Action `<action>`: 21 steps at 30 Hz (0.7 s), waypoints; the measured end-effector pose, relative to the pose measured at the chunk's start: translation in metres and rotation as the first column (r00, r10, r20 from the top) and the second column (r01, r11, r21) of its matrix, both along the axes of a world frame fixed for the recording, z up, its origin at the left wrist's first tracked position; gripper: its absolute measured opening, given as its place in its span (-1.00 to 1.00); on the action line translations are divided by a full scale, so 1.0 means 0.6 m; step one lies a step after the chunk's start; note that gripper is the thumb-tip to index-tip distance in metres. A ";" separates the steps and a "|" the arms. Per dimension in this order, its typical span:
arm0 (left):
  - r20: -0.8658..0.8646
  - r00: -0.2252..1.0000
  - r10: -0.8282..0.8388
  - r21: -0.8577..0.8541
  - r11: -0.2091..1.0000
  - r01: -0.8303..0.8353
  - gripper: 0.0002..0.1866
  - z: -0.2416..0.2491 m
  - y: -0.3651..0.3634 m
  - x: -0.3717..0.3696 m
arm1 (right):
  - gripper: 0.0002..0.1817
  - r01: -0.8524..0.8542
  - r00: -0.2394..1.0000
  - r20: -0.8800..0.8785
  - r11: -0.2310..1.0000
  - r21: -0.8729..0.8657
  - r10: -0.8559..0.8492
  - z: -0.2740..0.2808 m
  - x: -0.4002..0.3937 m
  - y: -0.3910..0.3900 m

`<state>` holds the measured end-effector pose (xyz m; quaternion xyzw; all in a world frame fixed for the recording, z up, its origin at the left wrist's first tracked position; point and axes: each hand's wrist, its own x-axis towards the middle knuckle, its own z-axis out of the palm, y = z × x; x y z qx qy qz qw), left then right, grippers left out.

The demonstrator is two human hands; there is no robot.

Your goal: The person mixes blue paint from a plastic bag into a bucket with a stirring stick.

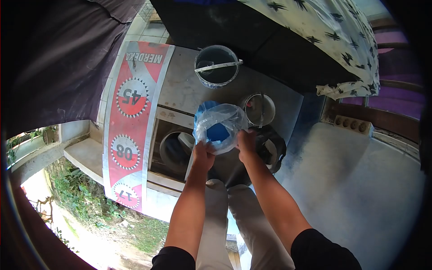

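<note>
A see-through plastic bag (234, 113) is stretched between my two hands in front of my knees. My left hand (204, 154) is closed on its near left rim. At the right rim, the fingers of my right hand (245, 143) are closed on the same plastic. Through the bag's mouth shows something flat and blue (218, 132), and more blue appears along the bag's left side. Just beyond the right hand stands a small pale bucket (260, 110) with a thin wire handle. A dark plastic bag (275, 146) lies right of that hand.
A larger dark bucket (217, 76) with a white handle stands farther off. To the left lies a long red-and-white banner (130, 101) beside a recess holding a round container (173, 150). A power strip (353, 125) is on the right ledge, below a patterned cloth (333, 40).
</note>
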<state>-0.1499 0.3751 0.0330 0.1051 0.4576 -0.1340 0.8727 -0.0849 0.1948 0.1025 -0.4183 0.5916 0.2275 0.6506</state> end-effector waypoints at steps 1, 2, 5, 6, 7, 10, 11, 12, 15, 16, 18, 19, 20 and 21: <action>0.001 0.980 -0.198 0.224 0.955 0.193 -0.81 -0.003 0.006 -0.006 | -0.56 -0.221 0.915 0.167 0.803 -0.554 0.367 0.010 -0.003 0.001; -0.043 0.924 -0.381 0.435 0.825 0.360 -0.79 -0.007 0.011 -0.008 | -0.50 -0.186 0.700 0.092 0.306 -0.933 0.708 0.018 0.000 0.002; -0.248 0.939 -0.237 0.314 0.898 0.309 -0.77 0.071 -0.006 0.034 | -0.39 -0.113 0.208 -0.033 -0.009 -0.994 0.978 0.165 0.063 0.011; -0.253 0.929 -0.271 0.335 0.876 0.347 -0.77 0.071 -0.009 0.036 | -0.39 -0.113 0.204 -0.024 -0.001 -0.994 0.979 0.161 0.069 0.013; -0.255 0.930 -0.265 0.343 0.874 0.343 -0.77 0.072 -0.013 0.035 | -0.38 -0.135 0.055 -0.134 -0.126 -0.983 0.989 0.152 0.072 0.016; -0.253 0.927 -0.277 0.387 0.849 0.360 -0.78 0.087 -0.026 0.037 | -0.45 -0.210 -0.141 -0.269 -0.294 -0.932 0.953 0.104 0.079 0.005; -0.252 0.931 -0.265 0.397 0.849 0.349 -0.78 0.094 -0.028 0.038 | -0.54 -0.285 -0.172 -0.308 -0.347 -0.893 0.936 0.082 0.081 -0.006; -0.245 0.925 -0.289 0.402 0.838 0.369 -0.78 0.097 -0.031 0.035 | -0.54 -0.278 -0.178 -0.301 -0.342 -0.898 0.937 0.064 0.083 -0.019; -0.256 0.911 -0.324 0.413 0.815 0.406 -0.79 0.100 -0.034 0.043 | -0.76 -0.483 -0.136 -0.159 -0.205 -0.851 0.978 0.010 0.084 -0.055; -0.236 0.906 -0.350 0.383 0.824 0.418 -0.77 0.091 -0.027 0.043 | -0.81 -0.512 0.007 0.035 0.033 -0.859 0.999 -0.006 0.082 -0.063; -0.250 0.884 -0.395 0.411 0.783 0.466 -0.65 0.079 -0.030 0.046 | -0.80 -0.502 0.168 0.214 0.271 -0.821 0.962 -0.013 0.079 -0.082; -0.246 0.880 -0.408 0.408 0.780 0.475 -0.65 0.077 -0.029 0.049 | -0.78 -0.553 0.283 0.293 0.405 -0.728 0.913 -0.009 0.083 -0.082; -0.251 0.863 -0.439 0.448 0.737 0.505 -0.60 0.077 -0.026 0.050 | -0.75 -0.579 0.401 0.356 0.534 -0.616 0.844 -0.006 0.089 -0.083; -0.260 0.845 -0.468 0.489 0.690 0.533 -0.54 0.076 -0.025 0.051 | -0.75 -0.574 0.411 0.355 0.541 -0.615 0.840 -0.013 0.094 -0.088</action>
